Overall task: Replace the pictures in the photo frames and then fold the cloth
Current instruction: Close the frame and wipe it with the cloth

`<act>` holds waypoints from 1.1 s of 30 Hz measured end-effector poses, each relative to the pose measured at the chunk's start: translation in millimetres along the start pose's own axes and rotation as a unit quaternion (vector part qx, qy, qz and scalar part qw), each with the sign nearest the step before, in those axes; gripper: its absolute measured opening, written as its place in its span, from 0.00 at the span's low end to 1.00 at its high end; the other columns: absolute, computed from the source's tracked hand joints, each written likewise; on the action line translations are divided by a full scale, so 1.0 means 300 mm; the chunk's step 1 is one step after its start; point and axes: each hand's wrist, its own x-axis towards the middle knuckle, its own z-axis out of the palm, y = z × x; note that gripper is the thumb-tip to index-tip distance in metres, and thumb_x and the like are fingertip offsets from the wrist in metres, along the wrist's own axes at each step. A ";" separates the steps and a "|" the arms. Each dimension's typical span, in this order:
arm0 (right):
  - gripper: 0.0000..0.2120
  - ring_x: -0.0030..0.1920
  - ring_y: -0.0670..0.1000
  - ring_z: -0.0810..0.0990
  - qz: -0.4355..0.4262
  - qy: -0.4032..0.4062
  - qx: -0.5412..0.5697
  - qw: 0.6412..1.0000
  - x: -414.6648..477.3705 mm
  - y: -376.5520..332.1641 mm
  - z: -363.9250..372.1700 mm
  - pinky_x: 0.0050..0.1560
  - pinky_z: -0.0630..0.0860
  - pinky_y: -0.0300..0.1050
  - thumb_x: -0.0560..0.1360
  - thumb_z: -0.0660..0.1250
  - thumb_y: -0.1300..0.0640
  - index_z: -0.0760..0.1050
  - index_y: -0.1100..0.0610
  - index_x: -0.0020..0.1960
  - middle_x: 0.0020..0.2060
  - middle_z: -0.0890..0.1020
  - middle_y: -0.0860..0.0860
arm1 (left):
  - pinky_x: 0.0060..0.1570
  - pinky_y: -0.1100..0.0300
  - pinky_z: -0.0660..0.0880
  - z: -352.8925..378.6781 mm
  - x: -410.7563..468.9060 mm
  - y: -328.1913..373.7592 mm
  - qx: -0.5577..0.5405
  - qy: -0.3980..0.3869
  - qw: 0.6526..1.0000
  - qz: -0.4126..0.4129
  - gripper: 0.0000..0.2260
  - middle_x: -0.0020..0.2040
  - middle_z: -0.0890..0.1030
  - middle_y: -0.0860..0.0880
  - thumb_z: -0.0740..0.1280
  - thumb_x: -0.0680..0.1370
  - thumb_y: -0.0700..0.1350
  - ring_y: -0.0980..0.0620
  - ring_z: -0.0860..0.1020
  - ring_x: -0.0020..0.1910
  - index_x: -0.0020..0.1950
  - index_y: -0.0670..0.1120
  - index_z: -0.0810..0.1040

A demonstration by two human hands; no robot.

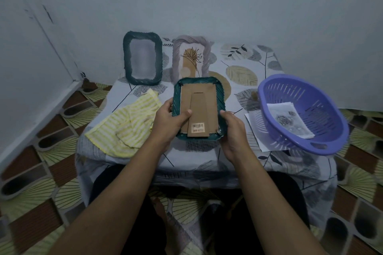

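Left hand (169, 119): it is gripping the left edge of the teal frame (220, 97), with the thumb lying flat on the cardboard back (199, 97)
Right hand (232, 128): it is holding the lower right edge of the same frame, fingers curled round the rim; the two hands are apart, one at each side
Teal frame: it is being held face down, just above the surface (248, 62), in front of the person
Handling: the frame is looking light and stiff, probably with a fragile pane in front, so holding it by the thick rim is seeming safest; the cardboard back is thin and may bend, so it is better lifted at its edge near the small corner tabs
Writing: a barcode sticker (198, 127) is sitting on the cardboard stand; the characters under the bars are too small to read
Cloth (126, 128): yellow striped, soft and crumpled, it is lying unfolded just left of the hands
Other frames: a dark frame (143, 59) and a grey frame (191, 56) with a plant drawing are standing at the back
Basket (323, 97): purple, at the right, it is holding printed pictures (290, 121), with a paper sheet (257, 128) lying under it
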 end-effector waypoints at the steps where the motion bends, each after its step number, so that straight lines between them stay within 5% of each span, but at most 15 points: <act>1: 0.07 0.36 0.51 0.83 0.003 -0.005 -0.007 1.000 0.003 -0.003 -0.003 0.35 0.79 0.42 0.81 0.62 0.62 0.78 0.60 0.48 0.38 0.84 0.54 | 0.52 0.47 0.82 -0.005 0.002 0.002 0.010 -0.001 1.000 0.005 0.17 0.53 0.83 0.54 0.73 0.76 0.38 0.49 0.83 0.54 0.60 0.53 0.76; 6: 0.07 0.41 0.51 0.84 0.027 -0.048 -0.066 0.996 0.013 -0.004 -0.020 0.43 0.80 0.48 0.81 0.63 0.63 0.79 0.60 0.56 0.44 0.86 0.55 | 0.56 0.45 0.80 -0.016 0.002 0.018 0.129 0.024 0.989 0.065 0.18 0.53 0.80 0.57 0.75 0.74 0.44 0.51 0.81 0.55 0.59 0.58 0.75; 9: 0.06 0.40 0.50 0.85 0.031 -0.061 -0.054 0.996 0.013 -0.008 -0.017 0.41 0.82 0.46 0.81 0.64 0.63 0.77 0.61 0.57 0.45 0.85 0.55 | 0.64 0.51 0.72 -0.011 0.004 0.022 0.275 0.078 0.953 0.101 0.27 0.62 0.72 0.49 0.74 0.74 0.49 0.49 0.73 0.63 0.71 0.49 0.71; 13: 0.09 0.40 0.50 0.85 0.027 -0.073 -0.063 0.995 0.011 0.002 -0.015 0.43 0.83 0.48 0.80 0.65 0.65 0.73 0.62 0.60 0.45 0.85 0.54 | 0.63 0.50 0.67 0.000 -0.001 0.034 0.411 0.097 0.897 0.128 0.26 0.64 0.71 0.46 0.73 0.73 0.53 0.45 0.68 0.64 0.69 0.50 0.73; 17: 0.07 0.39 0.50 0.85 0.015 -0.066 -0.077 0.995 0.011 0.014 -0.005 0.37 0.81 0.46 0.80 0.64 0.66 0.74 0.57 0.56 0.42 0.86 0.53 | 0.58 0.50 0.75 0.022 -0.009 0.047 0.382 0.051 0.917 0.106 0.29 0.58 0.75 0.47 0.74 0.70 0.60 0.49 0.75 0.57 0.65 0.46 0.74; 22: 0.09 0.40 0.51 0.85 -0.005 -0.071 -0.090 0.993 0.006 0.034 0.006 0.39 0.81 0.46 0.80 0.64 0.67 0.73 0.57 0.58 0.46 0.86 0.56 | 0.52 0.57 0.74 0.041 -0.010 0.067 0.404 0.020 0.912 0.069 0.32 0.59 0.76 0.46 0.76 0.70 0.55 0.49 0.76 0.57 0.69 0.44 0.72; 28: 0.09 0.44 0.54 0.84 -0.047 -0.054 -0.120 0.990 0.011 0.050 0.002 0.41 0.82 0.48 0.81 0.64 0.66 0.72 0.56 0.59 0.48 0.85 0.58 | 0.61 0.47 0.70 0.046 -0.022 0.134 0.489 0.045 0.870 0.048 0.30 0.58 0.77 0.50 0.67 0.66 0.62 0.46 0.73 0.61 0.65 0.51 0.75; 33: 0.09 0.44 0.48 0.85 -0.076 -0.048 -0.144 0.985 0.010 0.028 -0.011 0.38 0.80 0.41 0.82 0.63 0.66 0.71 0.57 0.60 0.50 0.85 0.55 | 0.57 0.46 0.76 0.037 -0.029 0.203 0.456 0.026 0.889 0.029 0.33 0.55 0.79 0.50 0.61 0.58 0.66 0.47 0.76 0.58 0.58 0.51 0.79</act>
